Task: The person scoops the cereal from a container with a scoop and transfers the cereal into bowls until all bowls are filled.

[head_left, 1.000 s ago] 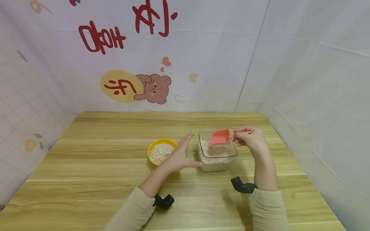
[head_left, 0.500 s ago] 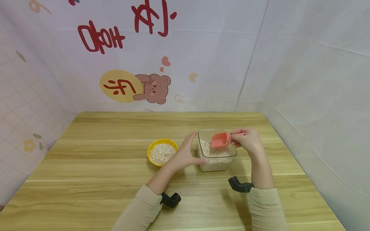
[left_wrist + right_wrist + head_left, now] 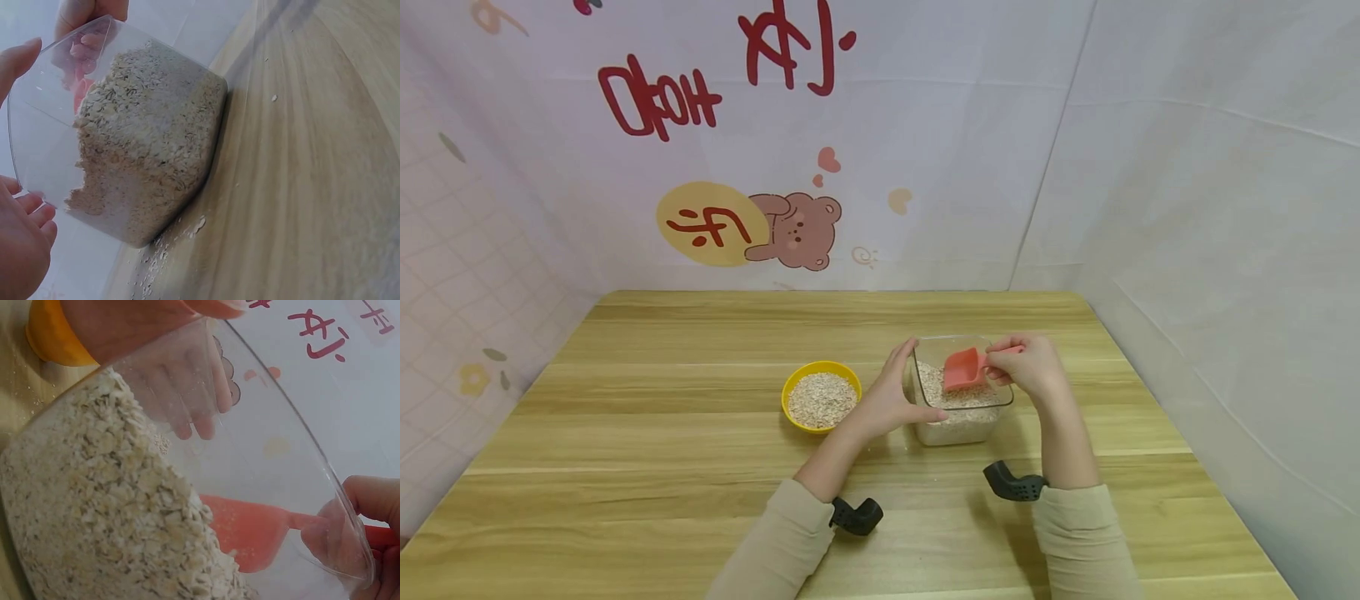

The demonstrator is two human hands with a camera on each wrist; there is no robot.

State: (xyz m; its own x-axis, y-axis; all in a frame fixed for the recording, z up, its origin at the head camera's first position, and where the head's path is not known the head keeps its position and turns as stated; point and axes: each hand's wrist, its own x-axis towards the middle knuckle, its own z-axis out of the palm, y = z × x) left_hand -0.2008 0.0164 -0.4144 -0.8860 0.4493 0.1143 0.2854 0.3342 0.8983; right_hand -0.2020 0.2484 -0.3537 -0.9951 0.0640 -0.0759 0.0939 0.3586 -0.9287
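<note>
A clear square container (image 3: 958, 433), partly filled with rolled oats (image 3: 119, 506), stands on the table. My left hand (image 3: 886, 406) holds its left side, thumb across the front rim and fingers along the side wall. My right hand (image 3: 1028, 367) pinches the handle of a pink scoop (image 3: 962, 371) over the container's right rim. Inside the walls, the scoop's front edge meets the oats, and its lower part is hidden behind them in the right wrist view. To the left of my left hand sits a yellow bowl (image 3: 786, 402) of oats.
Loose oat flakes (image 3: 199, 226) lie on the wooden table (image 3: 662, 467) beside the container. Printed cloth (image 3: 955, 183) hangs behind the table, and more white cloth (image 3: 1210, 250) flanks it on the right. Each wrist wears a black mount (image 3: 1015, 483).
My left hand has moved right, up against the container, its thumb now over the front rim. The scoop has come down and slightly left, from above the oats to their surface.
</note>
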